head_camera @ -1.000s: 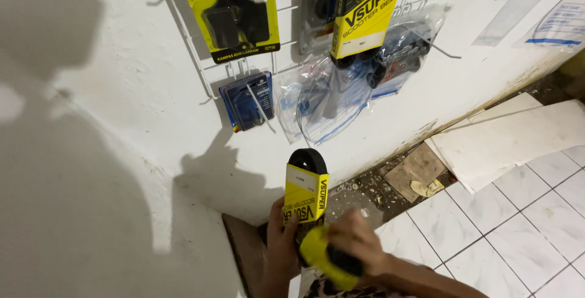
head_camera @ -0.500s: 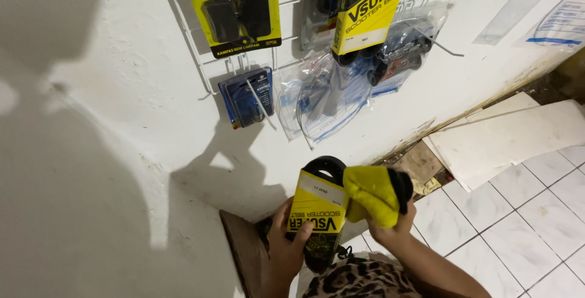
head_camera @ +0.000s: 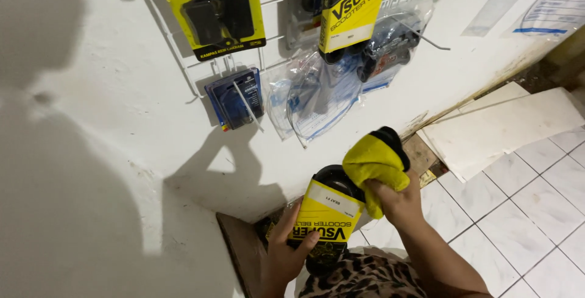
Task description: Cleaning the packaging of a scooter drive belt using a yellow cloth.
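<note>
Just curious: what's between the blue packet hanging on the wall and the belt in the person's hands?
Only bare white wall with a hand's shadow, in the head view.

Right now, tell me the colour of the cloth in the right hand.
Yellow cloth, bunched in the right hand; the head view shows it best.

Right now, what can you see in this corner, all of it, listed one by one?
Belt pack: one, yellow sleeve on a black belt, held low by the wall.
Cloth: one, yellow, over the belt's top.
Hanging belt pack: one, yellow and black, on the rack.
Brake pad card: one, yellow with black pads, on the rack at left.
Blue pack: one, small, below that card.
Clear bags: several, with dark parts, on hooks.
Rack: one, white wire, on the wall.
Boards: a few, white, flat on the floor.
Floor tiles: white.
Left hand: fingers around the belt pack.
Right hand: grips the cloth.
</note>
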